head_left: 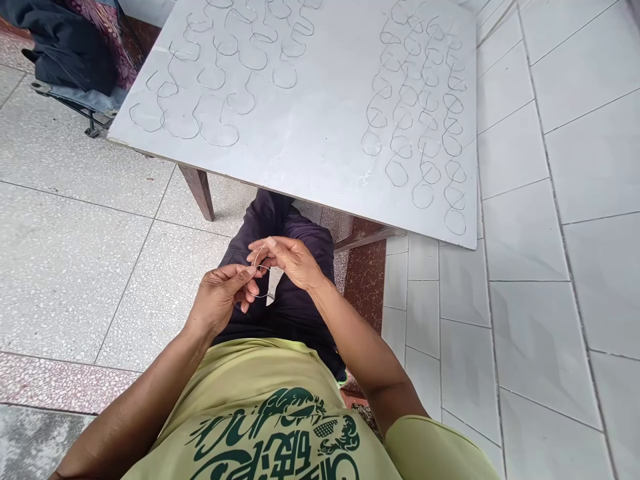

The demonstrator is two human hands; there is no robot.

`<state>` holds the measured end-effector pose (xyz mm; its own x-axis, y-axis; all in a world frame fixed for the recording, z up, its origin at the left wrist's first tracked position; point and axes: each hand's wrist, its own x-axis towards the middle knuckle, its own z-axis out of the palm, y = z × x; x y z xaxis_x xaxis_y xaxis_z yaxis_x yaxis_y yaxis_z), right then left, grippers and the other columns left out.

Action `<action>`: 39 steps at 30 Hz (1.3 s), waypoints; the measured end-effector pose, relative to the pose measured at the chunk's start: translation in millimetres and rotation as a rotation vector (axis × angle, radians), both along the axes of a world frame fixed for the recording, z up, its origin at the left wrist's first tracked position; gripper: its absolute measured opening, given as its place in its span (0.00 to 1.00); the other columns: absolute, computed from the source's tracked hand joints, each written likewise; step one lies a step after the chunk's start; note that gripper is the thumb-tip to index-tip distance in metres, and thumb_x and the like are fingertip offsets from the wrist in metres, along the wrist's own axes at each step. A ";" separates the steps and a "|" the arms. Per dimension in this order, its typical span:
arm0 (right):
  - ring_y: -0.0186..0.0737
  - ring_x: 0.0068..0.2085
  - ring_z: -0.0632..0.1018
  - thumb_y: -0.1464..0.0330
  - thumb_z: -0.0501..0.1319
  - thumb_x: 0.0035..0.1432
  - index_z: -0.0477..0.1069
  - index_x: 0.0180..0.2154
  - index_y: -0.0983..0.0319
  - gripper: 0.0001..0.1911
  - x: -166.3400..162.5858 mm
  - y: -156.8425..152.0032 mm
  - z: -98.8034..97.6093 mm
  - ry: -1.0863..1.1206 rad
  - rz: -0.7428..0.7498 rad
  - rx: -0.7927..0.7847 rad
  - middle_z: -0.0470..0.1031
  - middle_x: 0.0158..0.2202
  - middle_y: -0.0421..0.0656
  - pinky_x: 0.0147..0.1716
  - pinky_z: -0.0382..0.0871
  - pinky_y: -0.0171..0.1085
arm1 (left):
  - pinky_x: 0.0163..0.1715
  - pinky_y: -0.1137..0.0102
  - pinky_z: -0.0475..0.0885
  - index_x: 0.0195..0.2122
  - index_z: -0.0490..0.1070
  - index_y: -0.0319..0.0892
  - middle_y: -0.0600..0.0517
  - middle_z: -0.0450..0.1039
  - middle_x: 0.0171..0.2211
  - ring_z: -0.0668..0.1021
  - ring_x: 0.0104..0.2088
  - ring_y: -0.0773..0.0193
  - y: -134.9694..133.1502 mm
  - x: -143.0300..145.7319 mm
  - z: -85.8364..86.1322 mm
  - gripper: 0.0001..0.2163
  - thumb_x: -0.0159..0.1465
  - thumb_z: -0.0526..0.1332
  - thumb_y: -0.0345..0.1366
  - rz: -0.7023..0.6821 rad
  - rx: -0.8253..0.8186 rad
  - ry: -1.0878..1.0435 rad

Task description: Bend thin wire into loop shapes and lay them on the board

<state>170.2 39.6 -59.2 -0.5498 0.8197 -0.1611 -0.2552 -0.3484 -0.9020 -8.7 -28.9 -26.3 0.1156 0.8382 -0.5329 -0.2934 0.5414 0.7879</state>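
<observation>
Above my lap, a thin piece of wire curves into a loop between my two hands. My left hand pinches it between thumb and forefinger. Close by on the upper right, my right hand has its thumb and fingers closed on the upper end of the same wire. The wire's loop hangs below the fingertips; part of it is hidden by my fingers. On the white table in front of me lie several bent wires with open curves at the left, and several closed figure-eight wires at the right.
The table's near edge runs just beyond my knees, with a wooden leg under it. A white tiled wall borders the right side. At the upper left stands a folding chair with dark cloth on it.
</observation>
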 end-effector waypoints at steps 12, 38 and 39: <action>0.33 0.26 0.77 0.46 0.60 0.67 0.73 0.31 0.63 0.26 8.8 -27.6 7.0 -0.338 -0.044 0.099 0.76 0.26 0.40 0.28 0.71 0.32 | 0.39 0.66 0.78 0.44 0.82 0.38 0.47 0.83 0.34 0.82 0.32 0.62 4.4 -2.5 -14.1 0.15 0.63 0.71 0.45 0.084 0.119 0.052; 0.40 0.36 0.78 0.70 0.49 0.73 0.73 0.54 0.60 0.17 0.6 -39.4 -21.5 -0.754 -0.228 0.672 0.77 0.35 0.44 0.44 0.74 0.40 | 0.35 0.66 0.78 0.47 0.84 0.42 0.49 0.82 0.33 0.80 0.32 0.62 21.6 -23.6 -25.8 0.17 0.60 0.72 0.45 -0.180 0.259 0.306; 0.41 0.37 0.78 0.72 0.49 0.73 0.73 0.54 0.60 0.17 0.2 -38.4 -20.7 -0.780 -0.220 0.704 0.77 0.35 0.44 0.46 0.74 0.41 | 0.34 0.66 0.79 0.48 0.84 0.43 0.49 0.82 0.34 0.81 0.31 0.62 21.3 -22.4 -27.1 0.17 0.60 0.72 0.45 -0.197 0.277 0.312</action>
<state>170.4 1.1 -79.9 -0.3288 0.9335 0.1434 0.4839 0.2969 -0.8232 -31.2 -7.6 -53.3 0.1566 0.9322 -0.3264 0.0676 0.3196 0.9451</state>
